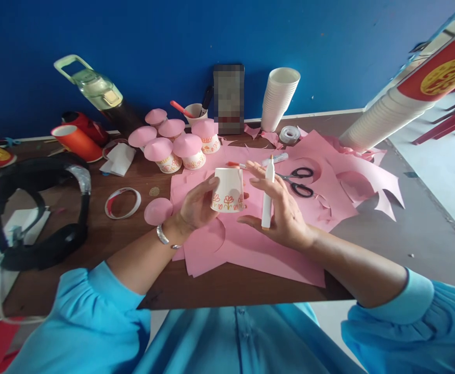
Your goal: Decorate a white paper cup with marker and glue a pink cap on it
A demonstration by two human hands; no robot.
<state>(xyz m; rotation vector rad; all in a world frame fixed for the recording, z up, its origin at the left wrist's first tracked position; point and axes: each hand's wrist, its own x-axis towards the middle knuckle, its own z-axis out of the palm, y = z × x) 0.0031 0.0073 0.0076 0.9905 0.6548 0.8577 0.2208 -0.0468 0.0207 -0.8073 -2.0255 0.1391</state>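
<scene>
My left hand (196, 208) grips a white paper cup (228, 184) that is turned upside down, with red flowers and stems drawn round its lower rim. Just right of the cup, my right hand (285, 215) holds a white marker (268, 197) upright, its orange-brown tip pointing up. The right fingers are partly spread around the marker. Beneath both hands lie pink paper sheets (258, 249). Black-handled scissors (301, 182) rest on the paper behind my right hand. To the left stand several decorated cups with pink cone tops (188, 145). A loose pink cone (158, 210) lies by my left wrist.
Stacked white cups (280, 98) and a phone (229, 98) stand against the blue wall. A bottle (102, 93), an orange cup (77, 143), a tape roll (122, 203) and a black headset (36, 208) are left. Another long cup stack (391, 114) leans at right.
</scene>
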